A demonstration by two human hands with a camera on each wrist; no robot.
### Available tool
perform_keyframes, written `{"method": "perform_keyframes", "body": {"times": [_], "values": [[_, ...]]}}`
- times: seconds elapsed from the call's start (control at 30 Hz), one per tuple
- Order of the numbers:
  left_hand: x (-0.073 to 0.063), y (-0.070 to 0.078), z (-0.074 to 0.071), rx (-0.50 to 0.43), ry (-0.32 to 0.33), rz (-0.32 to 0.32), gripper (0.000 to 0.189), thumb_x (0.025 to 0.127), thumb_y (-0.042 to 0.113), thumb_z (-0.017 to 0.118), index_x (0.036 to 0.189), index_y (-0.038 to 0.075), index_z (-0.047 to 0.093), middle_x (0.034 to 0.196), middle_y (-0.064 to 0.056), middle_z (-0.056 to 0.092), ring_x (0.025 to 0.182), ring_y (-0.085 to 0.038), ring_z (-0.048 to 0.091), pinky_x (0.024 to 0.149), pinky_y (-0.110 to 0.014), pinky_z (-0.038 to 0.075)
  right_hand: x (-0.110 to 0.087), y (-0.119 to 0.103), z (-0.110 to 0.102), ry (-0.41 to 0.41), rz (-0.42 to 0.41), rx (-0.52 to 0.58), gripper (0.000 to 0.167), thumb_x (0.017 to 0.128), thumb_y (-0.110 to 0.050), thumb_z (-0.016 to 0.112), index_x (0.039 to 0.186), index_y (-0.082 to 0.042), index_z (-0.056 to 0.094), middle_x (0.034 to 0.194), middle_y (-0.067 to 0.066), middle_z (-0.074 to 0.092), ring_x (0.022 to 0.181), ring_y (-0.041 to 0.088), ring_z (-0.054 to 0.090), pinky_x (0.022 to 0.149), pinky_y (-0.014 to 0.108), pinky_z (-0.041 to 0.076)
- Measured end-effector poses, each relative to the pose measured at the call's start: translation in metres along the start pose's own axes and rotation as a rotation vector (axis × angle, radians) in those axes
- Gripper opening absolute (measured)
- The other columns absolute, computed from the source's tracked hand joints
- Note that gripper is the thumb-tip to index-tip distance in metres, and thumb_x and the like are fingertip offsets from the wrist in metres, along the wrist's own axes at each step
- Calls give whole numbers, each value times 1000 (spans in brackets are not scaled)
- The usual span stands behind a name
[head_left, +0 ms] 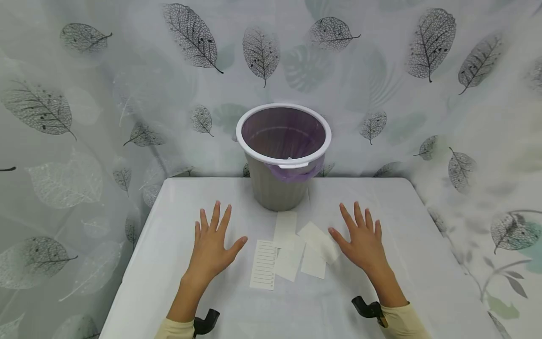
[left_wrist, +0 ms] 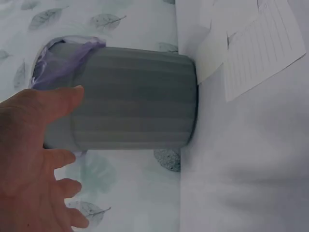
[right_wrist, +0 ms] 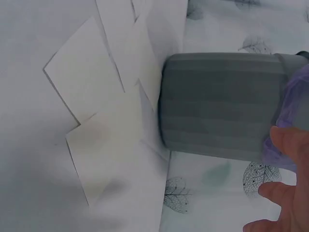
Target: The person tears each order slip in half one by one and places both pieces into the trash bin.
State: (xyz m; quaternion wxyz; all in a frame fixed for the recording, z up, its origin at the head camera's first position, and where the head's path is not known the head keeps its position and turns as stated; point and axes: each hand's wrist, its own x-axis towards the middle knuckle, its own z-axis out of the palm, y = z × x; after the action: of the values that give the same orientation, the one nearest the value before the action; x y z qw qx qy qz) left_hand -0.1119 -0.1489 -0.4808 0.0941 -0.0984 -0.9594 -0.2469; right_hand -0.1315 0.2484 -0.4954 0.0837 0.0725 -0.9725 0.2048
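Several pale paper slips lie overlapping on the white table between the two hands. One lined slip (head_left: 263, 265) is at the left of the group, and a blank slip (head_left: 319, 241) is at its right. Behind them stands a grey trash bin (head_left: 277, 188) with a white rim and a purple bag liner (head_left: 296, 174). My left hand (head_left: 215, 247), fingers spread, is left of the lined slip and holds nothing. On the other side, my right hand (head_left: 362, 242) also has its fingers spread, close to the right-hand slips, with nothing in it.
A white-covered table (head_left: 190, 202) carries the bin near its far edge. Behind it hangs a leaf-patterned curtain (head_left: 169, 94), which also runs along both sides. Each wrist wears a black camera mount, the left one (head_left: 206, 322) and the right one (head_left: 367, 308).
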Motion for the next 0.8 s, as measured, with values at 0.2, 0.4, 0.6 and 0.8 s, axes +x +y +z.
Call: {"method": "perform_keyframes", "body": {"times": [0.2,0.4,0.6,0.8], "values": [[-3,-1,18,-34,-29,25,92,94,48,76,165,13,30,171,-17,13,150,-55,-1,115,-73,12,-4,-5,14,-14,-6,-1,80,99,-54,64,163,-14,35,166,29,20,149,57,12,112,77,6],[-8,-3,37,-66,-48,73,87,92,38,81,161,6,38,166,-26,22,148,-58,12,113,-73,19,-15,-13,32,-24,-31,19,80,99,-49,68,162,-12,38,164,29,26,148,57,19,110,78,18],[-13,-4,57,-75,-80,97,84,86,28,87,155,2,47,162,-29,31,146,-57,23,112,-69,27,-26,-24,50,-36,-59,41,78,98,-48,70,160,-11,41,163,28,30,146,56,25,103,78,31],[-17,-10,77,-75,-147,111,88,82,25,91,154,-1,46,162,-25,33,144,-60,26,110,-70,30,-36,-30,70,-44,-92,48,76,99,-49,69,160,-12,43,161,27,34,144,57,30,103,77,32]]}}
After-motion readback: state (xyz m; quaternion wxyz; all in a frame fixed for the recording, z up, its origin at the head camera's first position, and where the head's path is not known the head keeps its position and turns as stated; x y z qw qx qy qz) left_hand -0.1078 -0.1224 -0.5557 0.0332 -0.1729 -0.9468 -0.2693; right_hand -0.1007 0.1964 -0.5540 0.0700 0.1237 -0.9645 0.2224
